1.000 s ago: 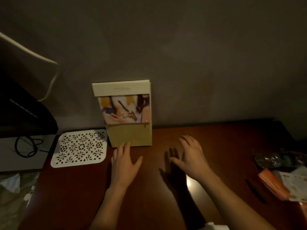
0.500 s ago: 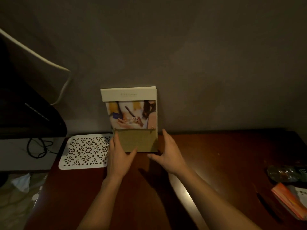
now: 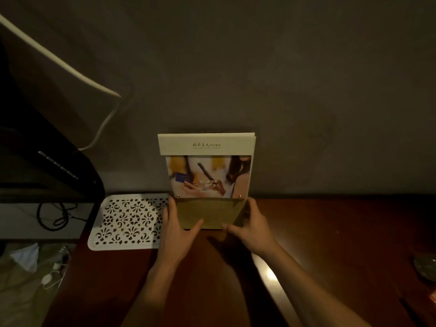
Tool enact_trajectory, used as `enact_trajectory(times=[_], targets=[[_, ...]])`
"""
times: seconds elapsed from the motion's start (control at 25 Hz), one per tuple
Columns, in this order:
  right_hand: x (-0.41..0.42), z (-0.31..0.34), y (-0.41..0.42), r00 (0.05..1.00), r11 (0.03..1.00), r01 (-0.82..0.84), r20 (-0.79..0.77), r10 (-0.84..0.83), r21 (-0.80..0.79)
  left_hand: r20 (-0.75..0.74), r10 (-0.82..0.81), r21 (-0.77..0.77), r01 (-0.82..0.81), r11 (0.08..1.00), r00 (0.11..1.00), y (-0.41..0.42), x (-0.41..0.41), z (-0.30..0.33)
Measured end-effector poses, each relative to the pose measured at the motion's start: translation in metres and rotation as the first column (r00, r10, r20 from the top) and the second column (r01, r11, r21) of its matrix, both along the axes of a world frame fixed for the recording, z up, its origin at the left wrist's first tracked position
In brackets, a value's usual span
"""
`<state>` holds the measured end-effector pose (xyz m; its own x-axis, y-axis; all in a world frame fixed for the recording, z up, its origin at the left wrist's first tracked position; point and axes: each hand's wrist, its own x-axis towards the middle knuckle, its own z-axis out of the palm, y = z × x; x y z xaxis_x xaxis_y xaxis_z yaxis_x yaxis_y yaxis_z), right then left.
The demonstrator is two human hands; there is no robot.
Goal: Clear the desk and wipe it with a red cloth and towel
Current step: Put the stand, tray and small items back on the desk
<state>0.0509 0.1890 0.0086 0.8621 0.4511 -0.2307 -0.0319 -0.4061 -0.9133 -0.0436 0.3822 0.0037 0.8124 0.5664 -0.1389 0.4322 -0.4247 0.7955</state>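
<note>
We find the card stand (image 3: 207, 182) upright on the counter (image 3: 330, 232) against the wall (image 3: 259, 67), the mat (image 3: 127, 221) just left of it.

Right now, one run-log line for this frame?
phase: clearing desk | left hand: grips brochure stand | right hand: grips stand | white mat: untouched

Dim; desk (image 3: 330, 232) glare; edges warped

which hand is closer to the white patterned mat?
Left. The left hand grips the brochure stand's left edge, right beside the white patterned mat. The right hand grips the stand's far side, away from the mat.
</note>
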Motion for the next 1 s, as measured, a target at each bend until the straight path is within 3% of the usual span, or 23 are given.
enact_trajectory(times=[0.28, 0.68, 1.0], targets=[[-0.009, -0.019, 0.003, 0.993, 0.994, -0.074, -0.097, 0.067, -0.074, 0.056, -0.018, -0.115, 0.025, 0.993, 0.998, 0.012, -0.022, -0.015], [-0.005, -0.042, 0.007, 0.994, 0.982, -0.072, -0.094, 0.056, -0.177, -0.045, -0.056, -0.264, 0.042, 0.964, 0.997, 0.021, -0.02, -0.046], [-0.018, -0.035, 0.01, 0.999, 0.991, -0.039, -0.03, 0.036, -0.126, -0.1, -0.071, -0.164, 0.054, 0.985, 0.992, 0.026, -0.026, -0.036]])
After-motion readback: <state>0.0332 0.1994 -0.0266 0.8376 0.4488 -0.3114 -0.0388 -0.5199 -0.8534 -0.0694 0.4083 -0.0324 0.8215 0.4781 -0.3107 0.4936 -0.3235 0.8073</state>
